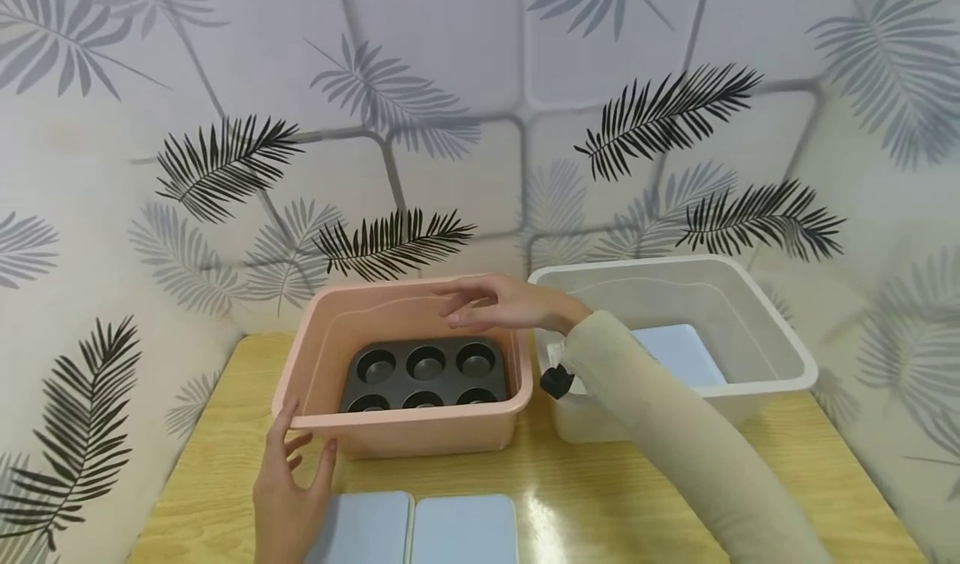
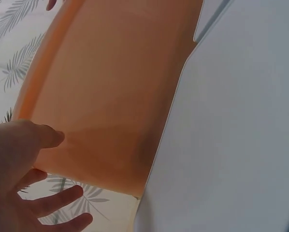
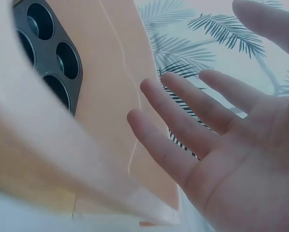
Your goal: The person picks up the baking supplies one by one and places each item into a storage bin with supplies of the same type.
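Observation:
A pink plastic bin (image 1: 420, 431) sits at the left on the wooden table, with a dark muffin pan (image 1: 453, 369) inside. My left hand (image 1: 288, 489) is at its front left corner, a fingertip at the rim and the thumb near the front wall. In the left wrist view the left hand's fingers (image 2: 62, 199) are loosely spread, holding nothing. My right hand (image 1: 502, 301) hovers over the bin's right side, holding nothing. In the right wrist view its fingers (image 3: 183, 135) are extended and spread, near the pink wall (image 3: 110, 116).
A whitish plastic bin (image 1: 776, 381) stands close on the right, with a flat light blue piece (image 1: 678, 351) inside. Two flat light blue pieces (image 1: 465, 531) lie side by side in front of the pink bin. Leaf-patterned wall (image 1: 487, 189) rises behind the table (image 1: 225, 431).

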A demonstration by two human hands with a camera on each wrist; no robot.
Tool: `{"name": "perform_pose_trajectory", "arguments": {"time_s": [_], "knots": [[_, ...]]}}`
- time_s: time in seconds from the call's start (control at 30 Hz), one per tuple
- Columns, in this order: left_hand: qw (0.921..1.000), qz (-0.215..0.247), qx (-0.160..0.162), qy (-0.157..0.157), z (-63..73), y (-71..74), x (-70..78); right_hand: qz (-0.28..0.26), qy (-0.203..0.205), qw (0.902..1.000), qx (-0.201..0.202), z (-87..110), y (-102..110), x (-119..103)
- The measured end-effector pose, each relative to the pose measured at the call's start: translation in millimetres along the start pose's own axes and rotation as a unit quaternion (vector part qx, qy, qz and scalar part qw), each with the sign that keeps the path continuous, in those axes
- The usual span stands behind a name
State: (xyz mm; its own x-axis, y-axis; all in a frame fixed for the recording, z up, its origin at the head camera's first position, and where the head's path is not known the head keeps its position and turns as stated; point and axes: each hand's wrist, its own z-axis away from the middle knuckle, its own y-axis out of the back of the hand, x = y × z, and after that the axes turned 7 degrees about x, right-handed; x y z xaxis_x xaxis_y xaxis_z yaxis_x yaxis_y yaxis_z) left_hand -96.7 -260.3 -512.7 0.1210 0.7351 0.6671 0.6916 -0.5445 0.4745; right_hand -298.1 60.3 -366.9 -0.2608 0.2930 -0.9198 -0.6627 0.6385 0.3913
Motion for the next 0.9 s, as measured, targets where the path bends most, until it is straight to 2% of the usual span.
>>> {"name": "perform_pose_trajectory", "arguments": {"time_s": [0.17,0.27,0.43,0.57,0.73,0.83,0.9], "knots": [[0.9987,-0.014,-0.045,-0.018,-1.9,3.6,2.1,0.024,0.032,0.9991,0.008,14.3,6,5],[0.9973,-0.005,-0.068,-0.024,0.3,5.1,4.3,0.025,0.057,0.998,0.008,24.9,7,11],[0.9961,0.001,-0.083,-0.03,2.4,5.8,7.1,0.028,0.078,0.9961,0.03,46.0,12,19],[0.9962,-0.002,-0.085,-0.017,5.2,7.2,7.1,0.042,0.072,0.9945,0.063,62.8,17,21],[0.995,-0.004,-0.097,0.024,10.1,9.3,7.4,0.042,0.06,0.9922,0.101,81.8,21,22],[0.9943,-0.004,-0.098,0.043,13.5,11.4,5.3,0.037,0.064,0.991,0.111,93.8,24,24],[0.9949,-0.007,-0.091,0.043,15.6,14.8,0.8,0.042,0.072,0.9898,0.116,101.6,27,27]]}}
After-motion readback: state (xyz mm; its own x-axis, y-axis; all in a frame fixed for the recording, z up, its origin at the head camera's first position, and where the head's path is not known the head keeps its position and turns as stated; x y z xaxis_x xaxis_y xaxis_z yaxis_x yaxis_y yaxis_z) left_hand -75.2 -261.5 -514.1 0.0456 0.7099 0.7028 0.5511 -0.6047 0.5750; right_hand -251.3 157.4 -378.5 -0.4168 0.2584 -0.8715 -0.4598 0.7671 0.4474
